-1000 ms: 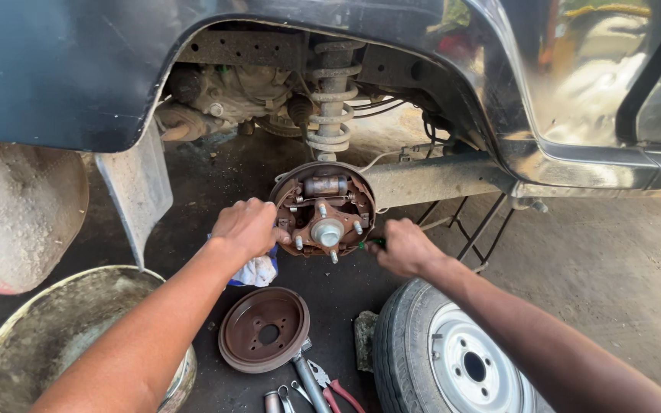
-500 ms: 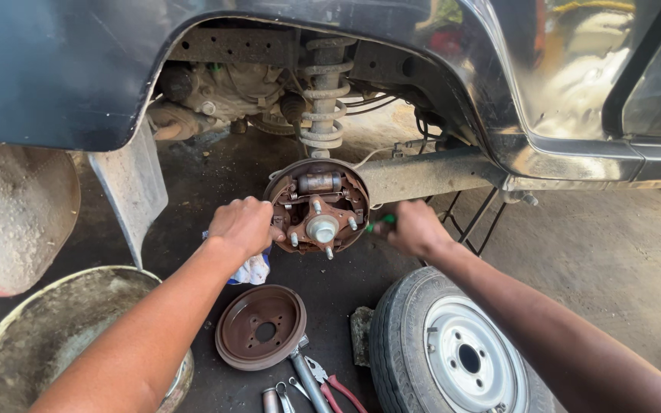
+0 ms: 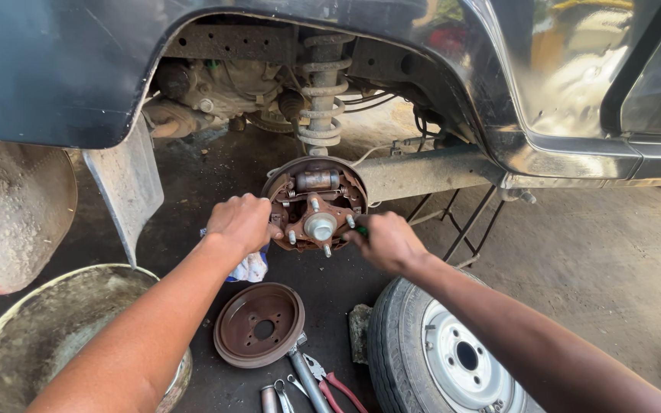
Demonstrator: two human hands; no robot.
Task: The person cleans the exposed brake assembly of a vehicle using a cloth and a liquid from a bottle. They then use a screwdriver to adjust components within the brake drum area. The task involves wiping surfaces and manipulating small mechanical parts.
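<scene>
**First:** Head view: the exposed brake assembly (image 3: 315, 203) is seen at the end of the axle, under the wheel arch of the raised car (image 3: 78, 69). The left hand (image 3: 242, 223) is closed against its left edge, and a blue-and-white cloth (image 3: 252, 268) is seen just below that hand.

**Second:** And the right hand (image 3: 386, 241)?

**First:** It is closed around a green-handled tool (image 3: 361, 229), held against the right edge of the assembly. What the tip engages cannot be told.

**Second:** What is judged likely to go wrong?

**First:** A slip of the tool is judged the main risk: should a sprung part be levered with too much force, the tip could jump off and the knuckles could be driven into the wheel studs. A released spring could also be flung away.

**Second:** Anything below?

**First:** The removed brake drum (image 3: 260, 324), pliers (image 3: 330, 382) and the detached wheel (image 3: 445, 352) are lying on the floor, near the arms. A large basin (image 3: 47, 336) is seen at the left.
</scene>
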